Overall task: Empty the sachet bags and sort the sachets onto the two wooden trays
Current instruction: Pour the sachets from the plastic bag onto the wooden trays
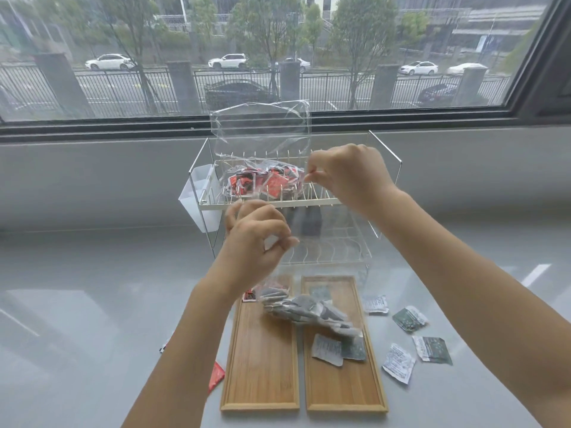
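Both my hands hold a clear plastic bag (327, 257) up above two wooden trays. My left hand (258, 239) pinches its left top edge and my right hand (346, 177) pinches its right top edge. Grey and dark green sachets (306, 310) bunch at the bag's bottom, over the trays. The left tray (261, 359) is bare wood. On the right tray (343, 384) lie two sachets (338, 349). A second clear bag with red sachets (262, 180) rests on the top shelf of a white wire rack (383, 156).
Several grey and green sachets (411, 319) lie loose on the white table right of the trays. Red sachets (216, 373) lie left of the left tray, one partly under my left arm. A white plastic cup holder (197, 196) hangs on the rack's left side. A window sits behind.
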